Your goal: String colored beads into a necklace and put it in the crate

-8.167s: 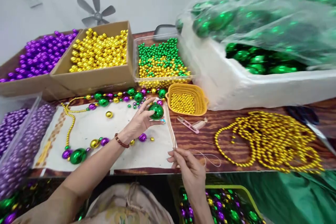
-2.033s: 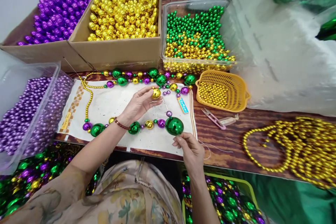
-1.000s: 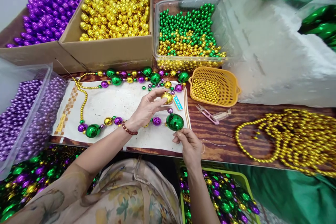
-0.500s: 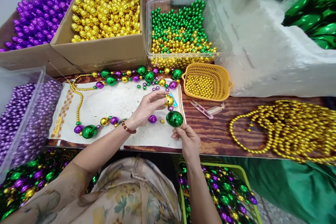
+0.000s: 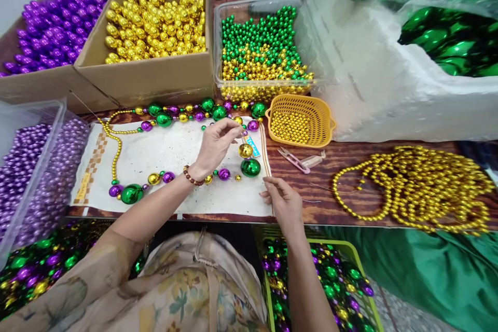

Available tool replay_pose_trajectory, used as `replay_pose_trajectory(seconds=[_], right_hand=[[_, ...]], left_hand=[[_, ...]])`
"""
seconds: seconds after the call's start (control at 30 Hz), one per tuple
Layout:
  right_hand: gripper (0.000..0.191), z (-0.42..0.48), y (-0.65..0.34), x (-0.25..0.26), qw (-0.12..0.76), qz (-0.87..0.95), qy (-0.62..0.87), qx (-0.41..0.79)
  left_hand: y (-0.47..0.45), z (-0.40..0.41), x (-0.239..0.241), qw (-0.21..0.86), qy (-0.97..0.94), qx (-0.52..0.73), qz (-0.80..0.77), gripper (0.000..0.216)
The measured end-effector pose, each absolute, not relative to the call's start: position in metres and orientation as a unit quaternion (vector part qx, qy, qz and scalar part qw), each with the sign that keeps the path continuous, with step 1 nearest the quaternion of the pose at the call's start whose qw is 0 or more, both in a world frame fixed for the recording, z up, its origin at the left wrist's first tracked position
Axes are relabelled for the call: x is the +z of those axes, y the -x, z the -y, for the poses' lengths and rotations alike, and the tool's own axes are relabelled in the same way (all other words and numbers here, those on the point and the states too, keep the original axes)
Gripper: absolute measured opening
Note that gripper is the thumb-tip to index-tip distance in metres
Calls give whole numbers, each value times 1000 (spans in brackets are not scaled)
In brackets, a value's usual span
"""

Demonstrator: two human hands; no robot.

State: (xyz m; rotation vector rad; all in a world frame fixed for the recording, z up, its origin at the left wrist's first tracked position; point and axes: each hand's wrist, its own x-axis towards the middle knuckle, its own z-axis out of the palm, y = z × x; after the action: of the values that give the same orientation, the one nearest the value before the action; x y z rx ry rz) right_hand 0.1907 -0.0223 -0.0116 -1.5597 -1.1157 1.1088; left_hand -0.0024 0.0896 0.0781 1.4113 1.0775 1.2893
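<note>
Gold bead, green ball, one each; left hand, right hand pinch thread.

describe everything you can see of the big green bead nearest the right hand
The big green bead is a round ball with a mirror-bright metallic finish, likely coated plastic, catching light glints. It rests on the white cloth near its right edge, ending a row of beads: a gold bead sits just above it, a purple bead to its left. The right hand is close at its lower right, seemingly not touching; the left hand is above left.
</note>
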Motion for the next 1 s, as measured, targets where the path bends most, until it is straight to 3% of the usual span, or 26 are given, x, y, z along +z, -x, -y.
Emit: replay_pose_trajectory(seconds=[0.17,0.33,0.47,0.57,0.63,0.87,1.0], right_hand=[[22,3,-178,33,505,529,593,337],[30,-43,-145,73,498,640,501,302],[19,-69,-139,73,393,742,496,220],[13,-71,-145,63,289,768,536,201],[13,-68,-149,58,263,763,550,215],[23,-63,-137,70,402,686,486,364],[25,-62,-133,65,438,657,459,407]], left_hand=[[7,-84,96,395,-598,564,-411,13],[6,-85,111,287,-691,545,-378,10],[10,-92,127,206,-731,543,-359,14],[20,-98,136,245,-691,571,-368,14],[28,-100,139,281,-660,590,-370,14],[36,-91,152,334,-626,601,-368,16],[44,-85,150,376,-609,590,-373,19]])
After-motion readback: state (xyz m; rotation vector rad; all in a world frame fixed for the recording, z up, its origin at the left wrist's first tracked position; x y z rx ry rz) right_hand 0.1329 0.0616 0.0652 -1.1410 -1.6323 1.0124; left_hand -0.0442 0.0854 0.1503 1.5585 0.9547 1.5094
